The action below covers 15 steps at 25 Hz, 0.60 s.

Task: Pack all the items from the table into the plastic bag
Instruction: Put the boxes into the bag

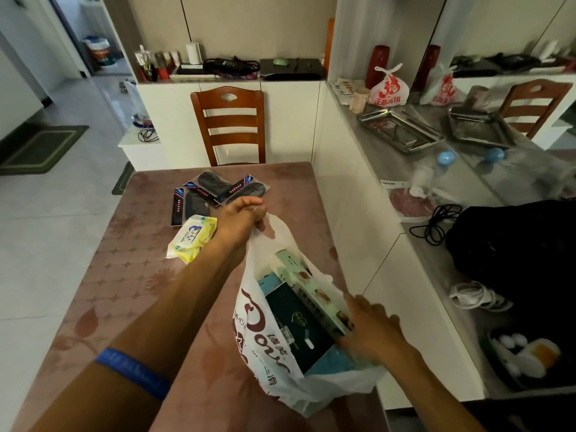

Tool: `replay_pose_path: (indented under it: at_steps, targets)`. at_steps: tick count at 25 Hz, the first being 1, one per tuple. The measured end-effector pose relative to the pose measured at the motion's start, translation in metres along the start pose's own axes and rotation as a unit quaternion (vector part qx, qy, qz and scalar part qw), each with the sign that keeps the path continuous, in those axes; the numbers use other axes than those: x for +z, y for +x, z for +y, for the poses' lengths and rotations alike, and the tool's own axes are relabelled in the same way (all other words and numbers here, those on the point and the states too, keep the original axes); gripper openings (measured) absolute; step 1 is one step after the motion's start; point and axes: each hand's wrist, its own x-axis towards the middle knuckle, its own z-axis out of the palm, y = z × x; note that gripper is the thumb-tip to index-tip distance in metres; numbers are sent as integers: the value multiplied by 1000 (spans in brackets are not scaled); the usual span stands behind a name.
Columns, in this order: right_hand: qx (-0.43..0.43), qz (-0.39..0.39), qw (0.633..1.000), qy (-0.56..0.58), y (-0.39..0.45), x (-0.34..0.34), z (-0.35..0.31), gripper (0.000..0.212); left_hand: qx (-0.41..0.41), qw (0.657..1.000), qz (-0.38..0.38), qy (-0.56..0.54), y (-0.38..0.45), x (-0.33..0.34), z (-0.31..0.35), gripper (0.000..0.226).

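Observation:
A white plastic bag (268, 347) with red print stands open on the pink table (118, 300). My left hand (243, 218) is shut on the bag's far handle and holds it up. My right hand (371, 330) rests at the bag's near right rim, fingers on a pale green box (307, 280) inside. A dark teal box (296, 325) and a light blue box lie in the bag too. On the table beyond the bag lie a yellow-and-white wipes pack (191, 236) and three black sock packets (208, 194).
A wooden chair (230, 123) stands at the table's far end. To the right runs a grey counter (436, 169) with a metal tray, a tied white bag, cables and a black bag (514, 244). White tiled floor lies to the left.

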Motion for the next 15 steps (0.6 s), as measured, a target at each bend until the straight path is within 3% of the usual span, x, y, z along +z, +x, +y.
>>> replay_pose_path:
  at_steps: [1,2,5,7,9,10,12,15]
  targets:
    - [23,24,999,-29,-3,-4,4,99,-1,999,12,-36,0,-6,-5,22]
    - [56,-7,998,-34,-2,-6,12,97,-3,997,27,-72,0,-13,-9,24]
    - [118,-220,961,119,-8,-19,25,61,8,995,52,-83,-4,-31,-16,25]
    - [74,-222,956,174,-1,-25,24,43,46,997,47,-36,-8,-38,-13,20]
    - [19,-157,971,180,7,-26,14,33,63,997,50,-11,-10,-45,-10,18]
    - [-2,-121,976,181,10,-22,9,36,65,996,52,-16,-11,-50,-11,17]
    - [-11,-125,968,216,10,-15,4,46,72,996,58,-21,-13,-60,-12,19]
    - [32,-315,916,248,-2,-35,8,76,76,994,72,-8,-10,-71,-19,20]
